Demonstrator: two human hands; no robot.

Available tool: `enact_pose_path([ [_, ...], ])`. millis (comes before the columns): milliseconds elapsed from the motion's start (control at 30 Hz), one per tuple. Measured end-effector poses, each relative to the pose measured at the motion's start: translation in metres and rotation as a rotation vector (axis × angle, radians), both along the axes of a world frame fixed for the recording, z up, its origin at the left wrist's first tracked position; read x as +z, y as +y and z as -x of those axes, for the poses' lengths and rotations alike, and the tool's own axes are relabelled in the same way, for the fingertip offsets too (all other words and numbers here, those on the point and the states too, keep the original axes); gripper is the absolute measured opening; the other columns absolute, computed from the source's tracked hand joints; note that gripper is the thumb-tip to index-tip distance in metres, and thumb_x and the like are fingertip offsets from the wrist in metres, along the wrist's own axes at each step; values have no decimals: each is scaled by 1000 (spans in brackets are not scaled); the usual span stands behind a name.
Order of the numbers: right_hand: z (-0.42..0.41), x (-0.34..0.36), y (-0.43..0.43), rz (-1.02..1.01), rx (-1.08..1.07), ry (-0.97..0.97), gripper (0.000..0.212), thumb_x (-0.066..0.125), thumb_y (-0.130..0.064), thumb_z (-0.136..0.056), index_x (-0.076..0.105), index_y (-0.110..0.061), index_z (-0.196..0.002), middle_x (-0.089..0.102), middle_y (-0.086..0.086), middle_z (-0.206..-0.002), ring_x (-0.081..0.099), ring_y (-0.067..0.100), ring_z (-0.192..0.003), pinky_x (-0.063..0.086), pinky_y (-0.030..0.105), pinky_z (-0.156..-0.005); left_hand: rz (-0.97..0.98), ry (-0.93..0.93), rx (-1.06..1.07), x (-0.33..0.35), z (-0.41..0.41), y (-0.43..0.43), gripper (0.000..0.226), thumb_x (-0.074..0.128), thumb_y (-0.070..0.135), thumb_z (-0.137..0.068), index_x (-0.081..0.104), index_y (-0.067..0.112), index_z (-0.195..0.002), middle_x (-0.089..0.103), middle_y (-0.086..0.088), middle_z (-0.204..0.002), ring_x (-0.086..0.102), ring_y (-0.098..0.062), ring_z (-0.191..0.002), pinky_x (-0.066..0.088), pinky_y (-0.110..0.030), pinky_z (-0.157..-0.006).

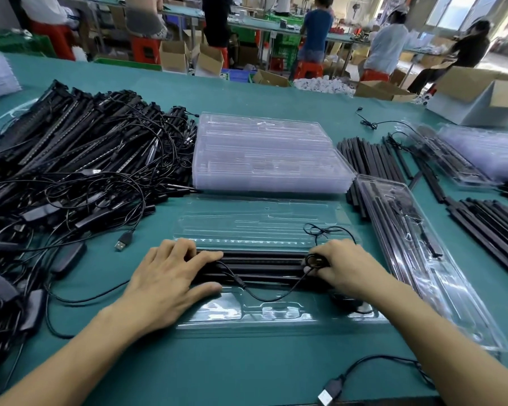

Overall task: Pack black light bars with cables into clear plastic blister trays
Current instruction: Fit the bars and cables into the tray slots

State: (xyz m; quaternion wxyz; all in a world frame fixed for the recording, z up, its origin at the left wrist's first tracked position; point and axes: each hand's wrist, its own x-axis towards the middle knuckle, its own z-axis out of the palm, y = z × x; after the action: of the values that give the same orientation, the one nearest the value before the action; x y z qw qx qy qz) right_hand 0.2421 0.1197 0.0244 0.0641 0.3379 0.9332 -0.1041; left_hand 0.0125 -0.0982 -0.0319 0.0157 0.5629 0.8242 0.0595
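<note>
**Light bars seated in open tray, both hands on the load**

The clear plastic blister tray (247,317) is lying open on the green table cover (247,370) at the centre of the view, its lid half reaching away toward 12 o'clock. A set of long black light bars (261,268) is lying side by side across the near half of that tray, running from 9 to 3 o'clock.

The left hand (170,282) is resting on the 9 o'clock end of the bars. Its fingers are spread apart and laid fairly straight along them, and it is gripping nothing. The right hand (343,268) is sitting at the 3 o'clock end with its fingers curled, thumb and forefinger pinching a small coil of the thin black cable (264,300). The rest of that cable is sagging across the bars onto the tray floor toward 6 o'clock.

- A stack of empty clear trays (264,153) is standing at 12 o'clock, just beyond the open lid.
- A heap of black bars and tangled cables (85,148) is spreading from 9 to 11 o'clock.
- A filled clear tray (423,259) is lying angled at 3 o'clock, with loose black bars (370,159) beyond it at 1 o'clock.
- A black USB plug (329,391) is lying at 5 o'clock near the table edge
</note>
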Motion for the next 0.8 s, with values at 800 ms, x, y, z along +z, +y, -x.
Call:
enact_pose_path([
  [800, -8, -6, -25, 61, -23, 125, 9, 67, -40, -83, 65, -32, -86, 63, -17, -78, 61, 14, -91, 48, 31, -69, -326, -187, 5, 8, 16, -7, 61, 37, 70, -80, 74, 33, -111, 58, 16, -99, 55, -17, -94, 46, -42, -86],
])
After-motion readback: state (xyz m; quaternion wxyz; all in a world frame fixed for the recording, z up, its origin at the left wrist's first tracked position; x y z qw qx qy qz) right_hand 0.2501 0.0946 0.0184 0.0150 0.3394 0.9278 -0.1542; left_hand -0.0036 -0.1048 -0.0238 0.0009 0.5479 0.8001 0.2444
